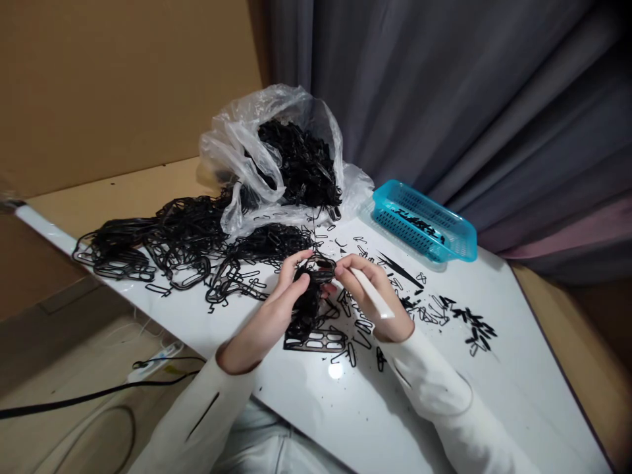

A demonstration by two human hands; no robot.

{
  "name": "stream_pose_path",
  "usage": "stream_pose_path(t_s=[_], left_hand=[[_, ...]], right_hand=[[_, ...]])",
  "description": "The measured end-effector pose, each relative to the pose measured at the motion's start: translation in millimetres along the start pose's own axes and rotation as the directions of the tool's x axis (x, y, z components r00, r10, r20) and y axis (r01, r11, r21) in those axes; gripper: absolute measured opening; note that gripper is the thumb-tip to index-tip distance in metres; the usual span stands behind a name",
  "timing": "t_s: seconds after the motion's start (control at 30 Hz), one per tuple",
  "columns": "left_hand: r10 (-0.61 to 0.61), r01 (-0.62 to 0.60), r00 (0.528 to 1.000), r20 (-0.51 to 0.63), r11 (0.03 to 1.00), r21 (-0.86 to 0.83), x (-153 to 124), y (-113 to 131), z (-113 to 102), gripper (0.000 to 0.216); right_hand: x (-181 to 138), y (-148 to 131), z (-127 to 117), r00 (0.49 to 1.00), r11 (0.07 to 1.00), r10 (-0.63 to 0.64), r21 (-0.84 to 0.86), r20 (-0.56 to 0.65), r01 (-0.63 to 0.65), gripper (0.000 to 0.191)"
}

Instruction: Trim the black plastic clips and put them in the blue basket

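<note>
My left hand [276, 309] is closed round a strip of joined black plastic parts [310, 309] that hangs down to the white table [375, 408]. My right hand [368, 289] grips a slim white tool [372, 294], its tip at the top of the same strip. Both hands meet just above the table's middle. Loose black clips and offcuts [360, 329] lie under and around them.
A clear plastic bag [276, 158] full of black parts stands behind the hands, with more tangled black strips [162, 247] spilling left. A turquoise basket [424, 220] sits at the back right, a small pile of cut pieces [471, 322] right of my hands. Cables [99, 395] lie on the floor.
</note>
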State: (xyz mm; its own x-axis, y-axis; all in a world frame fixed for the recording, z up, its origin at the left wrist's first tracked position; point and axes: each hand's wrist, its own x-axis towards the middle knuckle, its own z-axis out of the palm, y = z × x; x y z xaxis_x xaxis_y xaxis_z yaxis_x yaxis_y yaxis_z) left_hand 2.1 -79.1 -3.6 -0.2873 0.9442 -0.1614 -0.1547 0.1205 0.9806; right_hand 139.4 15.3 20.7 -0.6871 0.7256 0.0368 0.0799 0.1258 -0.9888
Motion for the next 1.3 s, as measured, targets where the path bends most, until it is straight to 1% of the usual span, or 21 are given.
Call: stream_pose_path(t_s=[0.07, 0.17, 0.23, 0.3, 0.37, 0.4, 0.43, 0.47, 0.57, 0.6, 0.73, 0.8, 0.87, 0.93, 0.97, 1.03, 1.1, 1.17, 1.23, 1.3], left_hand=[[0.004, -0.002, 0.998, -0.062, 0.999, 0.037, 1.3, -0.9, 0.4, 0.043], [0.072, -0.045, 0.982, -0.176, 0.988, 0.149, 4.2, -3.5, -0.5, 0.029], [0.129, -0.091, 0.976, -0.174, 0.973, 0.211, 6.8, -6.4, -1.8, 0.025], [0.17, -0.132, 0.975, -0.145, 0.961, 0.243, 9.1, -9.4, -2.5, 0.023], [0.245, -0.199, 0.959, -0.143, 0.94, 0.277, 10.5, -11.3, -2.1, 0.023], [0.287, -0.235, 0.946, -0.15, 0.927, 0.293, 10.7, -11.6, -1.5, 0.024], [0.314, -0.26, 0.937, -0.153, 0.918, 0.298, 10.5, -11.6, -0.7, 0.025], [0.318, -0.266, 0.937, -0.147, 0.918, 0.293, 10.0, -11.1, 0.2, 0.028], [0.245, -0.219, 0.965, -0.095, 0.949, 0.228, 7.5, -8.6, 2.4, 0.029], [0.223, -0.203, 0.972, -0.078, 0.958, 0.202, 6.8, -7.8, 2.7, 0.027], [0.162, -0.157, 0.985, -0.062, 0.983, 0.091, 6.6, -6.9, 1.7, 0.022], [0.116, -0.115, 0.992, -0.058, 0.993, 0.028, 7.6, -7.4, 0.5, 0.022], [0.077, -0.078, 0.996, -0.052, 0.997, -0.025, 8.5, -8.2, -0.7, 0.019], [0.042, -0.046, 0.997, -0.062, 0.997, -0.061, 9.1, -9.0, -2.0, 0.017], [0.027, -0.033, 0.997, -0.077, 0.996, -0.079, 9.2, -9.3, -2.7, 0.016], [0.015, -0.028, 0.993, -0.117, 0.994, -0.104, 9.2, -9.8, -4.1, 0.016], [0.042, -0.059, 0.986, -0.159, 0.993, -0.1, 9.0, -10.0, -5.5, 0.016], [0.085, -0.099, 0.978, -0.189, 0.993, -0.066, 8.9, -9.7, -6.6, 0.02], [0.112, -0.121, 0.975, -0.191, 0.992, -0.036, 8.7, -8.9, -7.1, 0.023], [0.123, -0.129, 0.977, -0.176, 0.991, -0.025, 8.4, -7.6, -6.8, 0.022]], right_hand=[[0.0, -1.4, -3.4, 0.998, 0.999, -0.031, -0.031, -0.051, 0.029, 0.021], [0.5, -0.8, -9.8, 0.99, 0.995, -0.068, -0.077, -0.121, 0.059, 0.02], [1.5, 1.0, -13.5, 0.992, 0.998, -0.059, -0.031, -0.115, 0.056, 0.019], [2.6, 2.6, -15.2, 0.995, 0.996, -0.016, 0.081, -0.094, 0.024, 0.019], [3.0, 2.8, -14.1, 0.997, 0.98, 0.028, 0.198, -0.075, -0.013, 0.02], [2.7, 2.1, -12.6, 0.997, 0.976, 0.036, 0.218, -0.071, -0.02, 0.02], [1.8, 0.9, -10.5, 0.997, 0.98, 0.028, 0.197, -0.073, -0.013, 0.019], [0.5, -0.7, -8.0, 0.997, 0.99, 0.002, 0.138, -0.076, 0.009, 0.019], [-5.0, -5.9, -0.3, 0.993, 0.991, -0.096, -0.101, -0.064, 0.09, 0.017], [-6.8, -7.4, 1.6, 0.993, 0.984, -0.108, -0.146, -0.044, 0.101, 0.017], [-9.5, -10.8, 3.7, 0.994, 0.985, -0.105, -0.135, 0.01, 0.105, 0.017], [-9.0, -12.3, 2.9, 0.99, 0.979, -0.135, -0.15, 0.033, 0.139, 0.016], [-8.6, -14.1, 2.4, 0.983, 0.969, -0.161, -0.178, 0.086, 0.174, 0.015], [-8.8, -15.9, 2.2, 0.978, 0.966, -0.159, -0.184, 0.136, 0.182, 0.013], [-9.0, -16.7, 1.8, 0.978, 0.968, -0.15, -0.181, 0.143, 0.175, 0.012], [-9.1, -17.2, -0.9, 0.987, 0.974, -0.131, -0.172, 0.094, 0.145, 0.015], [-7.8, -16.1, -6.6, 0.993, 0.98, -0.118, -0.164, -0.013, 0.114, 0.019], [-4.9, -12.9, -14.7, 0.986, 0.982, -0.117, -0.164, -0.119, 0.097, 0.022], [-0.7, -8.1, -23.2, 0.98, 0.983, -0.111, -0.166, -0.168, 0.083, 0.024], [3.8, -2.9, -29.5, 0.978, 0.982, -0.102, -0.178, -0.184, 0.069, 0.024]])
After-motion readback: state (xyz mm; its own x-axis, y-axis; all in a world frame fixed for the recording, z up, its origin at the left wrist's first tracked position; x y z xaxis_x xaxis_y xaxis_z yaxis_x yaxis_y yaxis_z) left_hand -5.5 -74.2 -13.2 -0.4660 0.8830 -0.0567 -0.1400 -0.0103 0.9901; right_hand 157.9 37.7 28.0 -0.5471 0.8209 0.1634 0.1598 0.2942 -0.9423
